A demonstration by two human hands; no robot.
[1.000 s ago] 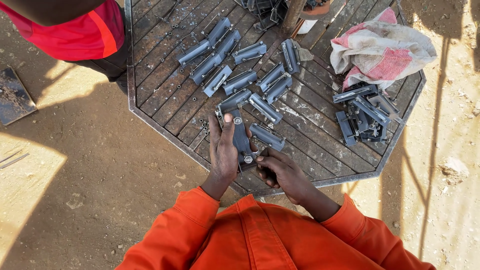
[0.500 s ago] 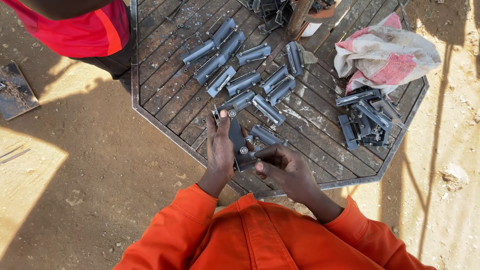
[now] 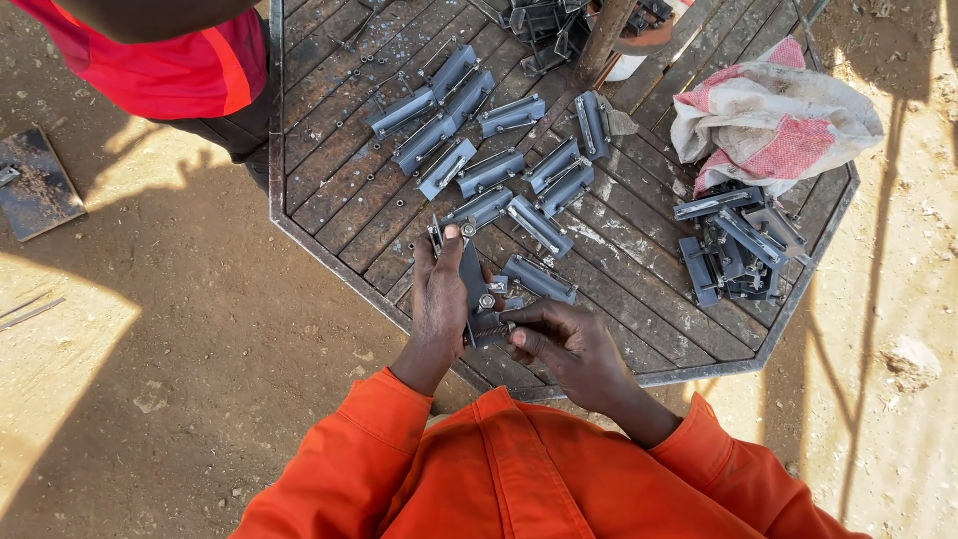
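My left hand (image 3: 439,299) grips a long grey metal bracket (image 3: 475,289), holding it upright over the near edge of the slatted metal table (image 3: 329,200). My right hand (image 3: 559,344) pinches the bracket's lower end, fingertips at a small bolt or nut there. Both sleeves are orange. Just beyond the hands another grey bracket (image 3: 539,279) lies flat on the slats.
Several grey brackets (image 3: 479,140) lie in rows across the table's middle, and a heap of them (image 3: 733,245) sits at the right. A red and white cloth sack (image 3: 773,120) lies behind that heap. A person in red (image 3: 170,50) stands at the table's left. A metal plate (image 3: 35,185) lies on the dirt.
The view has shifted slightly. My hands stay on the same bracket, with the right fingers working at its lower end.
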